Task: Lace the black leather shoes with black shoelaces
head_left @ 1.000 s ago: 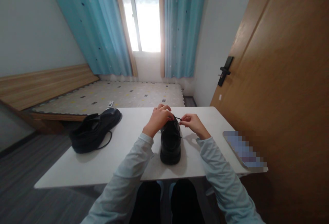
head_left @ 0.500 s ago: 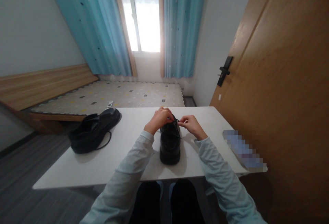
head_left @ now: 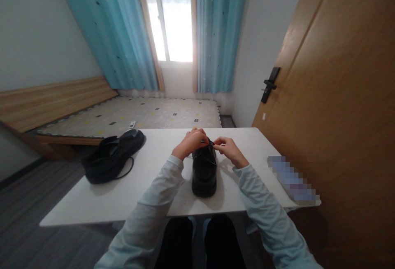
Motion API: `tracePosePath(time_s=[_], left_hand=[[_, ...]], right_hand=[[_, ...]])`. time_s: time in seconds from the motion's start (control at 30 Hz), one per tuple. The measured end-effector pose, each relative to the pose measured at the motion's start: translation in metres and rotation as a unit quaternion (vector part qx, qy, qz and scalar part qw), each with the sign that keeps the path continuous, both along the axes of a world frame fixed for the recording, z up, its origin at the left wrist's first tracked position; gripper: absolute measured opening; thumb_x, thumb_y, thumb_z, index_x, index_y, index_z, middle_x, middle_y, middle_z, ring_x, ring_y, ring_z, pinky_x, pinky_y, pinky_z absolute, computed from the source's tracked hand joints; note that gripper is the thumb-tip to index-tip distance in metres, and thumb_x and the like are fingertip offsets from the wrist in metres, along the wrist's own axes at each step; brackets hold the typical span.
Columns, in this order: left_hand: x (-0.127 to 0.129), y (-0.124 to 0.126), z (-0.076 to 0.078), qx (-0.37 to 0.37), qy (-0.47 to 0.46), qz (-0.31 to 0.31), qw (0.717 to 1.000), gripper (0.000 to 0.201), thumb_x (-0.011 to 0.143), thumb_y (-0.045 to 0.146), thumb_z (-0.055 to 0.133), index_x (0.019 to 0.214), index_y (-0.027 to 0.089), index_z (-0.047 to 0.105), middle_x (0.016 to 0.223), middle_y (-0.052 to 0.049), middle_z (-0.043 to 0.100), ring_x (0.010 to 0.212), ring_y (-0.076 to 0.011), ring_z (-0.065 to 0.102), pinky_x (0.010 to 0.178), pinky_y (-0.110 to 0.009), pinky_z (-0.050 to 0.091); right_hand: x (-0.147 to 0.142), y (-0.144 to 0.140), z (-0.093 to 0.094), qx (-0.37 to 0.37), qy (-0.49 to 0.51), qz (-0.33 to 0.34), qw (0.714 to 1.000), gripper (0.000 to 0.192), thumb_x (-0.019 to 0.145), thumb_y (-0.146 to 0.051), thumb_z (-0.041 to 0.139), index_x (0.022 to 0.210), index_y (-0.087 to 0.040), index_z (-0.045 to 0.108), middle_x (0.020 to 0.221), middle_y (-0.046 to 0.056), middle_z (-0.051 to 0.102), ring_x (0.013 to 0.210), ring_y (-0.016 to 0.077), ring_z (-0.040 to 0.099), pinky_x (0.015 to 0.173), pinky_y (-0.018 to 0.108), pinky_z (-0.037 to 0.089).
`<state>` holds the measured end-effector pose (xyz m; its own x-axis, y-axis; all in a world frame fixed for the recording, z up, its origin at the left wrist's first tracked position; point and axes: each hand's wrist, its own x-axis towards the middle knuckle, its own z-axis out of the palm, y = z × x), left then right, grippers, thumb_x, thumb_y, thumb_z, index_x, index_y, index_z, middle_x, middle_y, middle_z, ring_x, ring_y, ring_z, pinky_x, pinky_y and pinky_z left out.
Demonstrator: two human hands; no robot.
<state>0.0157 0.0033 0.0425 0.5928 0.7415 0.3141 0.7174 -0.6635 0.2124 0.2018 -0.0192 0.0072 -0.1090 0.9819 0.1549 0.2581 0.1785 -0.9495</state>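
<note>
A black lace-up shoe (head_left: 204, 174) stands on the white table (head_left: 154, 195) in front of me, its heel toward me. Over the shoe's left side bends my left hand (head_left: 194, 142), fingers closed on the shoelace near the eyelets. From the right, my right hand (head_left: 227, 148) pinches the same black shoelace (head_left: 213, 158) between thumb and forefinger. The fingers and the shoe's toe partly hide the lacing. A second black shoe (head_left: 108, 160) rests at the table's left end, with a loose lace loop lying beside it.
At the table's right edge lies a blurred flat bluish item (head_left: 293, 182). Beyond the table is a bed (head_left: 148, 112) with a small white object (head_left: 132, 124) on it. A wooden door (head_left: 339, 96) stands close on the right. My legs are under the table's front edge.
Both hands stay at the shoe's lacing, with only slight finger shifts. My left hand and forearm have moved a little to the left. Neither shoe has visibly moved.
</note>
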Motion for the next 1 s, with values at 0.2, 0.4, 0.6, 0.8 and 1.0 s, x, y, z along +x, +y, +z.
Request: tracePosePath(time_s=[0.2,0.4,0.6,0.8,1.0], left_hand=[[-0.006,-0.007,0.010,0.004,-0.031,-0.005,1.000,0.010,0.079,0.025,0.065,0.084,0.022,0.072,0.097,-0.005,0.063,0.095,-0.0208,0.059,0.087,-0.034,0.045],[-0.022,-0.007,0.019,-0.003,-0.136,-0.015,0.991,0.011,0.081,0.026,0.061,0.081,0.018,0.068,0.091,-0.005,0.067,0.083,-0.0177,0.063,0.083,-0.033,0.048],[-0.043,-0.003,0.019,-0.051,-0.253,0.015,0.966,0.026,0.081,0.041,0.059,0.081,0.017,0.068,0.083,-0.006,0.070,0.078,-0.0180,0.064,0.078,-0.034,0.053],[-0.053,-0.001,0.012,-0.087,-0.349,0.046,0.932,0.031,0.074,0.047,0.064,0.078,0.016,0.066,0.079,-0.006,0.070,0.077,-0.0181,0.064,0.076,-0.033,0.054],[-0.055,-0.001,-0.002,-0.143,-0.531,0.050,0.834,0.028,0.078,0.044,0.060,0.081,0.016,0.054,0.083,-0.005,0.069,0.085,-0.0180,0.067,0.077,-0.035,0.054]], right_hand=[[-0.008,-0.003,0.003,-0.083,0.105,0.023,0.991,0.015,0.056,-0.025,0.063,0.063,-0.017,0.053,0.054,-0.006,0.050,0.047,0.0064,0.041,0.047,0.020,0.033],[0.000,-0.003,0.005,-0.111,0.179,0.052,0.976,0.017,0.058,-0.025,0.064,0.067,-0.017,0.053,0.057,-0.007,0.049,0.050,0.0058,0.041,0.052,0.021,0.034],[0.010,-0.001,0.004,-0.114,0.203,0.045,0.972,0.027,0.058,-0.033,0.071,0.065,-0.018,0.050,0.056,-0.008,0.046,0.049,0.0053,0.040,0.053,0.021,0.035],[0.019,0.003,0.004,-0.117,0.221,0.002,0.968,0.033,0.056,-0.035,0.072,0.066,-0.020,0.044,0.055,-0.009,0.043,0.048,0.0060,0.042,0.052,0.021,0.037],[0.019,0.004,0.003,-0.119,0.196,-0.020,0.973,0.034,0.053,-0.034,0.072,0.067,-0.020,0.045,0.057,-0.009,0.045,0.046,0.0053,0.041,0.049,0.021,0.035]])
